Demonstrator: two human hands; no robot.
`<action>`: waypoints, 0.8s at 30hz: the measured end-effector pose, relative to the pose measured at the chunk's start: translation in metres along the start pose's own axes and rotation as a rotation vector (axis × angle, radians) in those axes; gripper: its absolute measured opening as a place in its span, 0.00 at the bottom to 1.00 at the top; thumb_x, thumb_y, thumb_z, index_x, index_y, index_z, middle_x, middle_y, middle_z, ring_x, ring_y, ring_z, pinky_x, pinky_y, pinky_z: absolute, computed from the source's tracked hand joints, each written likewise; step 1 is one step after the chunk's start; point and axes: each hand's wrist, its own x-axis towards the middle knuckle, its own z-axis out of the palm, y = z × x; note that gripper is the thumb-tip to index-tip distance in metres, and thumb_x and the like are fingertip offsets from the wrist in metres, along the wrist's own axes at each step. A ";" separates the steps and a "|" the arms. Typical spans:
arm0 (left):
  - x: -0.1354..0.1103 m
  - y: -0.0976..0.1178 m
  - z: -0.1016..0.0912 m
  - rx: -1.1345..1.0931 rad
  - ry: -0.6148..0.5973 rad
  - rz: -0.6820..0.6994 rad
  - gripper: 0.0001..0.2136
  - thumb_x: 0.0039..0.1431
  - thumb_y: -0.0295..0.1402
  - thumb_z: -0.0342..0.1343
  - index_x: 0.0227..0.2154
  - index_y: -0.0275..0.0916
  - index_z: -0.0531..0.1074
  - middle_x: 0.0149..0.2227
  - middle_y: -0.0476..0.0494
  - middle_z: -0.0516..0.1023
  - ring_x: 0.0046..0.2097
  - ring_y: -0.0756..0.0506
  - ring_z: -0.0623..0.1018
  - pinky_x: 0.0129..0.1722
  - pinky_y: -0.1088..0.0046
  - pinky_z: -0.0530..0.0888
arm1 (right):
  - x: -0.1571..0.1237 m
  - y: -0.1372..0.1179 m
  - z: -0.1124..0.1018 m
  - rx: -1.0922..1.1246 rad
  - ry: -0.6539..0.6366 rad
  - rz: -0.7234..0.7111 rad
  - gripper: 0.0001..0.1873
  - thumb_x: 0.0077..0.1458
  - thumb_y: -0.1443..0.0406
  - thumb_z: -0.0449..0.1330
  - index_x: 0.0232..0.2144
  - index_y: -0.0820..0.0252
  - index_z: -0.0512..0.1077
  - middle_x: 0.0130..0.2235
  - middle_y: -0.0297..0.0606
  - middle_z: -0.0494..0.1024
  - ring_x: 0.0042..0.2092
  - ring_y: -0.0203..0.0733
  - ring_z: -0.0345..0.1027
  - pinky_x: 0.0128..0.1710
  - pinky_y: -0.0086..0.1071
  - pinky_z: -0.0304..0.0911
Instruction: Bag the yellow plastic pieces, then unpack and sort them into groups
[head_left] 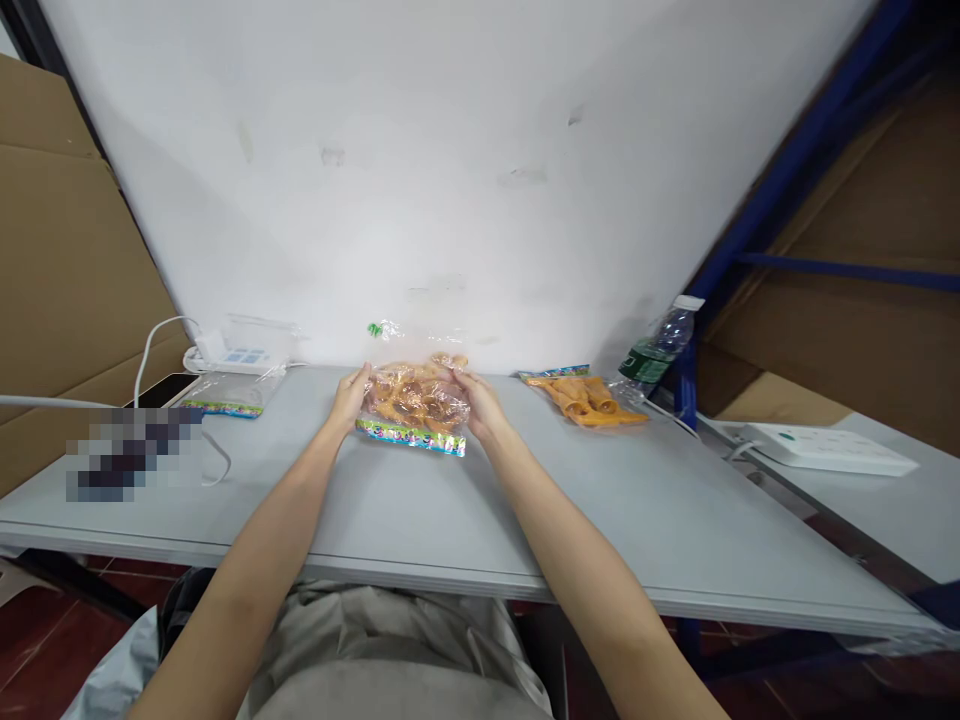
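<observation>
A clear plastic bag (416, 400) with a colourful printed strip along its near edge is between my hands, over the middle of the table. Several orange-brown pieces show inside it; their exact kind is not clear. My left hand (351, 396) grips the bag's left side, and my right hand (478, 402) grips its right side. The bag's far end is see-through and stands up toward the wall. To the right lies another clear bag (592, 400) of similar orange pieces, apart from my hands.
Flat clear bags (232, 390) lie at the back left, near a phone (166, 390) and white cables. A plastic bottle (660, 345) leans by the blue frame (686, 385) at right. A white power strip (832, 450) rests farther right. Cardboard (67, 250) stands at left.
</observation>
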 end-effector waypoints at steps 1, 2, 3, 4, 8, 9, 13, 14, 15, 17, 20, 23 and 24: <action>0.001 -0.001 0.000 -0.011 0.010 -0.011 0.21 0.54 0.53 0.56 0.20 0.38 0.69 0.12 0.52 0.65 0.14 0.53 0.62 0.15 0.77 0.59 | 0.000 -0.001 -0.001 0.044 0.028 0.015 0.11 0.45 0.58 0.67 0.27 0.56 0.70 0.31 0.35 0.79 0.32 0.41 0.74 0.33 0.36 0.71; 0.002 -0.001 0.000 -0.017 0.011 -0.028 0.21 0.55 0.51 0.56 0.19 0.38 0.68 0.13 0.51 0.66 0.15 0.53 0.63 0.16 0.77 0.59 | 0.001 -0.001 -0.002 0.072 0.049 0.009 0.12 0.44 0.58 0.68 0.26 0.56 0.70 0.30 0.34 0.78 0.31 0.41 0.73 0.30 0.35 0.70; 0.003 -0.001 -0.001 -0.020 0.002 -0.052 0.20 0.55 0.50 0.56 0.18 0.38 0.67 0.14 0.51 0.67 0.15 0.53 0.63 0.16 0.77 0.60 | 0.001 -0.001 -0.003 0.093 0.061 -0.007 0.13 0.42 0.57 0.68 0.25 0.55 0.70 0.29 0.33 0.78 0.30 0.40 0.72 0.28 0.34 0.69; 0.003 -0.001 -0.001 -0.026 -0.015 -0.077 0.20 0.54 0.48 0.57 0.18 0.38 0.67 0.14 0.50 0.68 0.15 0.53 0.64 0.16 0.77 0.61 | 0.001 -0.001 -0.003 0.105 0.067 -0.026 0.14 0.41 0.56 0.69 0.25 0.55 0.70 0.29 0.32 0.77 0.29 0.40 0.71 0.27 0.33 0.68; 0.002 0.001 0.000 -0.070 -0.070 -0.096 0.15 0.51 0.46 0.60 0.24 0.37 0.70 0.16 0.52 0.70 0.16 0.52 0.66 0.15 0.77 0.62 | 0.001 0.001 -0.004 0.056 0.061 -0.085 0.17 0.39 0.52 0.69 0.24 0.55 0.70 0.27 0.30 0.74 0.27 0.36 0.66 0.24 0.29 0.63; 0.001 0.003 0.001 -0.076 -0.054 -0.072 0.15 0.50 0.45 0.62 0.25 0.37 0.70 0.15 0.54 0.68 0.15 0.53 0.65 0.15 0.78 0.61 | 0.001 0.003 -0.003 0.027 0.059 -0.097 0.17 0.39 0.52 0.68 0.24 0.55 0.70 0.26 0.30 0.73 0.26 0.35 0.65 0.24 0.28 0.62; -0.001 0.006 0.005 -0.047 0.059 -0.008 0.16 0.50 0.45 0.63 0.23 0.39 0.66 0.10 0.61 0.57 0.12 0.56 0.56 0.13 0.80 0.53 | 0.001 0.006 -0.001 -0.058 0.063 -0.157 0.19 0.41 0.48 0.65 0.24 0.56 0.70 0.23 0.27 0.69 0.25 0.33 0.61 0.25 0.27 0.59; -0.001 0.006 0.005 -0.044 0.076 -0.003 0.17 0.52 0.46 0.62 0.23 0.39 0.65 0.10 0.61 0.55 0.11 0.57 0.55 0.13 0.80 0.51 | 0.001 0.007 -0.001 -0.072 0.068 -0.171 0.19 0.42 0.48 0.64 0.25 0.56 0.70 0.22 0.27 0.67 0.24 0.33 0.60 0.25 0.27 0.58; -0.001 0.006 0.006 -0.047 0.086 0.002 0.17 0.53 0.46 0.60 0.23 0.39 0.65 0.09 0.62 0.54 0.11 0.57 0.54 0.13 0.80 0.50 | 0.001 0.007 0.000 -0.090 0.074 -0.186 0.19 0.43 0.47 0.64 0.26 0.56 0.71 0.21 0.27 0.66 0.24 0.33 0.59 0.24 0.27 0.57; 0.000 0.005 0.005 -0.062 0.091 0.011 0.17 0.56 0.47 0.57 0.23 0.39 0.64 0.08 0.62 0.52 0.10 0.56 0.52 0.12 0.80 0.50 | -0.001 0.007 0.000 -0.138 0.088 -0.215 0.21 0.45 0.47 0.62 0.28 0.57 0.73 0.19 0.27 0.63 0.22 0.33 0.56 0.23 0.27 0.53; 0.001 0.003 0.002 -0.076 0.084 0.015 0.18 0.56 0.49 0.55 0.23 0.40 0.63 0.08 0.63 0.51 0.10 0.56 0.51 0.13 0.79 0.51 | -0.002 0.008 -0.002 -0.249 0.086 -0.255 0.24 0.49 0.45 0.59 0.34 0.59 0.74 0.17 0.25 0.60 0.20 0.33 0.53 0.22 0.28 0.50; 0.002 0.002 0.000 -0.064 0.073 0.003 0.19 0.53 0.51 0.58 0.24 0.39 0.64 0.09 0.61 0.56 0.11 0.56 0.56 0.13 0.80 0.52 | -0.002 0.011 -0.002 -0.338 0.074 -0.308 0.27 0.50 0.43 0.56 0.36 0.59 0.75 0.17 0.26 0.62 0.21 0.35 0.56 0.23 0.29 0.53; 0.003 0.002 -0.001 -0.062 0.070 -0.010 0.19 0.50 0.51 0.60 0.25 0.39 0.65 0.11 0.60 0.59 0.12 0.56 0.58 0.13 0.80 0.54 | -0.001 0.011 -0.002 -0.358 0.057 -0.321 0.28 0.49 0.42 0.56 0.36 0.59 0.75 0.18 0.28 0.64 0.22 0.36 0.59 0.24 0.29 0.55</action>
